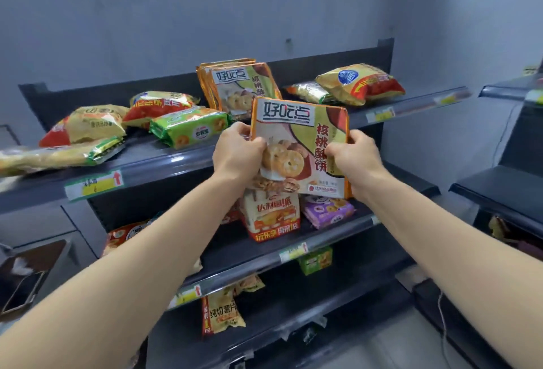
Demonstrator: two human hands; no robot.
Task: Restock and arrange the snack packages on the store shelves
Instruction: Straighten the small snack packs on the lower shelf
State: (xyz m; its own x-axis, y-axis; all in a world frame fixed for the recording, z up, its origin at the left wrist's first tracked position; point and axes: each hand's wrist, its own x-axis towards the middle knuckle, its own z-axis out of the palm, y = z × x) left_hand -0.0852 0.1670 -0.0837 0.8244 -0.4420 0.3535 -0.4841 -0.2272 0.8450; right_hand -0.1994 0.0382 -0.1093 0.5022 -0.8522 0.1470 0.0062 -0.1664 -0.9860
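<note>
A biscuit pack [299, 145] is held between the left hand [238, 151] and right hand [355, 157], before more packs [238, 86] standing on the top shelf [147, 151]; bags [97, 124] lie on either side.

Front pack [302, 139]: orange border, white top band with dark letters, olive-green and brown-red panels, red characters, golden round biscuits pictured; rear packs [241, 86] carry the same pattern; green pack [188, 130] bright green with a yellow biscuit panel; left bag [88, 124] gold over red; right bag [361, 83] gold with a blue round mark and red base; purple pack [327, 211] lilac; pie bag [271, 218] white above, orange-red below; low bag [221, 312] yellow with a red side stripe; shelves [152, 160] dark grey; tags [94, 185] yellow, green-edged, with a red arrow; wall [117, 15] pale blue-grey.
</note>
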